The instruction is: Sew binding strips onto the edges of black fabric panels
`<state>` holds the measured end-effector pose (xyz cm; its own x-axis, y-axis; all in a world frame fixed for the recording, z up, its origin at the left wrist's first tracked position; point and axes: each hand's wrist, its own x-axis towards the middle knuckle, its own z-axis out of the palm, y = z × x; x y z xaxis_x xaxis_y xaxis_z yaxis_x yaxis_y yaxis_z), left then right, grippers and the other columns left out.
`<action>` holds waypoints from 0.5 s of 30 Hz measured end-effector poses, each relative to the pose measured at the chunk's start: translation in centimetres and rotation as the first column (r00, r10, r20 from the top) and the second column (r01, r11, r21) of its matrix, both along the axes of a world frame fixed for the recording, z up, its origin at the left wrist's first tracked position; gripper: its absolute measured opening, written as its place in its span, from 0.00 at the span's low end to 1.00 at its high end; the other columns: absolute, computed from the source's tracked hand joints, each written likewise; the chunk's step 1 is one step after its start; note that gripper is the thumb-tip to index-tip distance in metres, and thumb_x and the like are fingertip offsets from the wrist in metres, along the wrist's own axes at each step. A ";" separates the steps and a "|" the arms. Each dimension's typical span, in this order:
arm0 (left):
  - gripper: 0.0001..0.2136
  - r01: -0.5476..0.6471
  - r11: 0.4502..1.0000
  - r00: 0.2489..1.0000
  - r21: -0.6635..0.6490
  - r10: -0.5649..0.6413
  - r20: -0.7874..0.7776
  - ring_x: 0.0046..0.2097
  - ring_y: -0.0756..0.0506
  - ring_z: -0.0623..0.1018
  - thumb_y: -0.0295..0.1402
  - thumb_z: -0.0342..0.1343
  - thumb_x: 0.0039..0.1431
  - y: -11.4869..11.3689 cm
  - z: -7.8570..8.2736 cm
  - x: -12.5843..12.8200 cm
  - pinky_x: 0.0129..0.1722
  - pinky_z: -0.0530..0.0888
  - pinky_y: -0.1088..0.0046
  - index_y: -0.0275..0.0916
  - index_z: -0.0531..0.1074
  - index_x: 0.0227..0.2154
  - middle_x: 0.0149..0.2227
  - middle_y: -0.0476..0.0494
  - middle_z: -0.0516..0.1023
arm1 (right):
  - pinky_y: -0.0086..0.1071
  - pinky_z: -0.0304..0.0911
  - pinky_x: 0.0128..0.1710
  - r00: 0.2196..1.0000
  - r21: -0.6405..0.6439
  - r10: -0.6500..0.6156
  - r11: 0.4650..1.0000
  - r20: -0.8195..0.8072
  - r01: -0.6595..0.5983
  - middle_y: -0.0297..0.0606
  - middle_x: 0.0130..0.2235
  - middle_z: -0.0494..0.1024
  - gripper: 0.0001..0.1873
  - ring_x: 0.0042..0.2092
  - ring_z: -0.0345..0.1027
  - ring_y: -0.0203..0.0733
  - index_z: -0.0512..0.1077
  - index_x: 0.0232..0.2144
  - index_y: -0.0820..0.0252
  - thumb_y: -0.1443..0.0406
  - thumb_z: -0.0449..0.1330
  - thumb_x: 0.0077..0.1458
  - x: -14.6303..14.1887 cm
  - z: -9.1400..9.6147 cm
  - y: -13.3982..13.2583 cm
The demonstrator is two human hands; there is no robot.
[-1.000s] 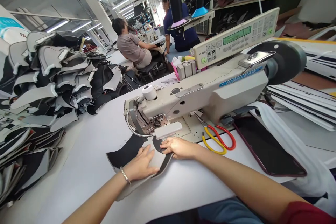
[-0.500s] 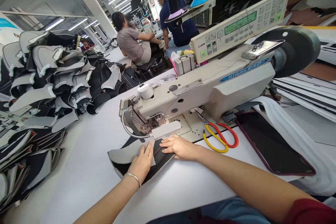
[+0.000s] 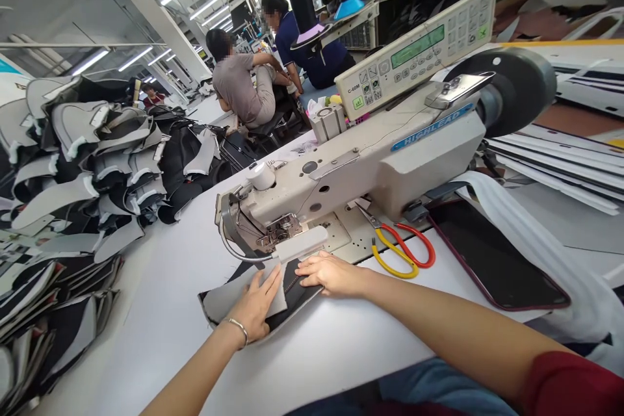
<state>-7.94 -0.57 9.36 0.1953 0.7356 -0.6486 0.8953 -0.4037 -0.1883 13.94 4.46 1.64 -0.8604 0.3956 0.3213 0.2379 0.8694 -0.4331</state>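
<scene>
A grey and black fabric piece [image 3: 229, 299] with a stitched seam lies on the white table, its far edge beneath the front of a sewing machine [image 3: 341, 172]. My left hand [image 3: 256, 304] rests on the grey part with its fingers stretched out flat. On the right edge of the piece, my right hand [image 3: 329, 273] has bent fingers closed on the black part; its thumb is hard to make out. A white guard bar [image 3: 302, 244] is just beyond my fingertips. The needle and the far end of the piece are hidden.
Scissors [image 3: 402, 250] with red and yellow handles lie right of my right hand, near a dark phone [image 3: 497, 253]. A control panel [image 3: 419, 52] stands behind the machine. Stacked fabric parts [image 3: 92, 156] fill the left. Two people [image 3: 248, 88] sit farther back, another beyond them.
The view has shifted slightly, so the machine appears farther left. My left hand and the near part of the fabric piece sit a little lower and farther left; the right hand barely differs.
</scene>
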 end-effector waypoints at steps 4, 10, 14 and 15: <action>0.46 0.026 0.999 0.998 0.043 -0.028 0.052 0.61 0.35 0.45 0.24 0.49 0.34 0.0 -0.3 -0.4 0.57 0.56 0.60 0.39 0.34 0.59 0.63 0.54 0.29 | 0.34 0.51 0.39 1.000 -0.001 -0.003 1.000 -0.010 0.003 0.38 0.50 0.67 0.16 0.52 0.55 0.41 0.71 0.41 0.56 0.69 0.56 0.46 0.0 0.0 -0.1; 0.39 0.036 0.984 0.997 0.174 -0.025 -0.068 0.60 0.41 0.54 0.12 0.35 0.40 0.2 -0.3 0.6 0.52 0.64 0.62 0.45 0.44 0.58 0.62 0.55 0.43 | 0.34 0.50 0.39 0.999 0.000 -0.004 1.000 -0.035 0.004 0.38 0.50 0.68 0.16 0.52 0.56 0.42 0.70 0.41 0.55 0.68 0.56 0.46 0.0 -0.2 0.0; 0.32 0.049 0.953 0.996 0.297 -0.025 -0.085 0.49 0.41 0.69 0.14 0.33 0.48 0.1 0.5 2.2 0.45 0.69 0.59 0.46 0.56 0.54 0.56 0.46 0.62 | 0.34 0.50 0.40 1.000 -0.003 -0.005 1.000 -0.022 0.005 0.38 0.50 0.68 0.16 0.52 0.56 0.42 0.70 0.40 0.55 0.69 0.56 0.46 0.0 -0.1 -0.1; 0.30 0.048 0.944 0.997 0.325 -0.023 -0.080 0.47 0.41 0.71 0.15 0.33 0.50 0.0 0.7 2.6 0.44 0.69 0.58 0.45 0.58 0.54 0.52 0.43 0.67 | 0.34 0.50 0.40 1.000 -0.002 -0.006 1.000 -0.021 0.006 0.38 0.50 0.68 0.16 0.52 0.56 0.43 0.70 0.40 0.55 0.69 0.56 0.46 0.0 -0.1 -0.1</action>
<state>-5.31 -0.57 10.01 0.1853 0.9029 -0.3878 0.8600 -0.3399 -0.3806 13.93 4.40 1.54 -0.8511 0.4015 0.3383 0.2341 0.8669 -0.4401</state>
